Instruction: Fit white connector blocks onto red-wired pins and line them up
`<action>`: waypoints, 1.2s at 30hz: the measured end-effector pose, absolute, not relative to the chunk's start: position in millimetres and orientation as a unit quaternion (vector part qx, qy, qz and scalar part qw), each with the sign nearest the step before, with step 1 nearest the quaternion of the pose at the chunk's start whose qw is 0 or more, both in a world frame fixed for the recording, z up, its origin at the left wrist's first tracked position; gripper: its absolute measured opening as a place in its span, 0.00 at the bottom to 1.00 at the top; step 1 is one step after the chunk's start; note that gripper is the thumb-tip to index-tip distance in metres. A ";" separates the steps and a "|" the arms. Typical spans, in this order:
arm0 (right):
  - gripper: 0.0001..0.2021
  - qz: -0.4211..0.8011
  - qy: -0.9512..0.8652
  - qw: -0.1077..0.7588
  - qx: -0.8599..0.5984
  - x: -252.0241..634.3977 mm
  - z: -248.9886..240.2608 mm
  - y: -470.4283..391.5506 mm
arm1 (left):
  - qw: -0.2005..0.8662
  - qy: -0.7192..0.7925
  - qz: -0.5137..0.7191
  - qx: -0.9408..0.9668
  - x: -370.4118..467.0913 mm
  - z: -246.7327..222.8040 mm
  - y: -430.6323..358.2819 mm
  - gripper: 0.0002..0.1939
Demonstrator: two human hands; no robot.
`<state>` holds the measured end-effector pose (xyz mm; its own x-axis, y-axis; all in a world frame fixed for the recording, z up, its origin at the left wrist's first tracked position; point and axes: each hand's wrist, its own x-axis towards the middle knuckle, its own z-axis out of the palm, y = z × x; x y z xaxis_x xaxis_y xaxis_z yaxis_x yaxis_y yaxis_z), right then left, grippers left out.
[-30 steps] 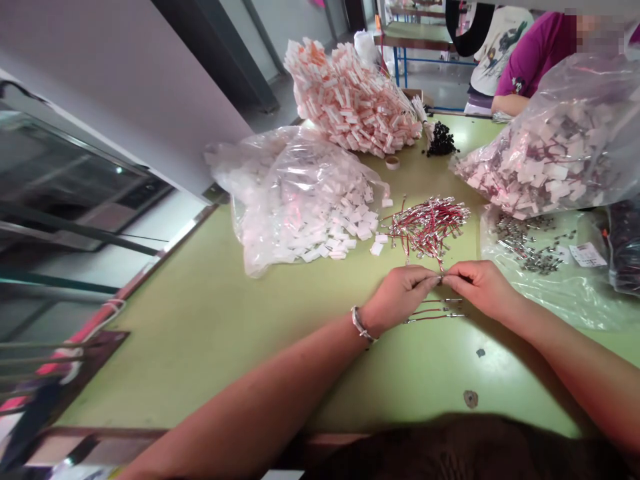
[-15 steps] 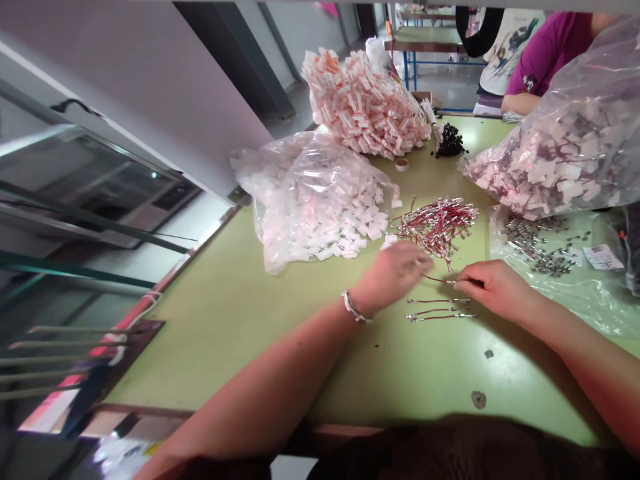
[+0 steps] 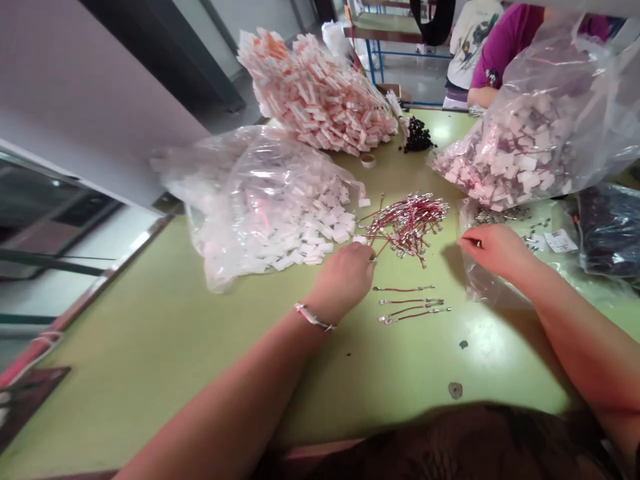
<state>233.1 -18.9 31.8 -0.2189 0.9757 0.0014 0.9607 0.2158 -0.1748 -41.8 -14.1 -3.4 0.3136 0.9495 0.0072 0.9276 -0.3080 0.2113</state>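
Lying just right of left fingers (image 3: 364, 258), four red wires (image 3: 407, 301), roughly parallel

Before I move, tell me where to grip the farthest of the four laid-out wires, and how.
Pinch the wire at its red middle, probably best from above, on the right: it lies flat, apart from the next wire, metal-tipped at both ends, with the left hand near its left end.

Brt, glare on tabletop (image 3: 493, 363), shadow nr R forearm (image 3: 570, 327), L edge blurry
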 end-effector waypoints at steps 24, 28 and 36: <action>0.10 0.087 -0.737 0.154 -0.652 248.5 36.7 -13.5 | 0.193 0.598 0.226 0.744 -38.0 3.1 -25.9 0.10; 0.10 0.274 -0.743 0.241 -0.560 213.7 21.3 -31.6 | 0.316 0.541 0.290 0.723 -25.4 -7.1 -30.6 0.17; 0.12 0.432 -0.621 0.329 -0.565 182.1 0.8 -46.4 | 0.368 0.498 0.279 0.734 -6.7 -23.2 -39.4 0.17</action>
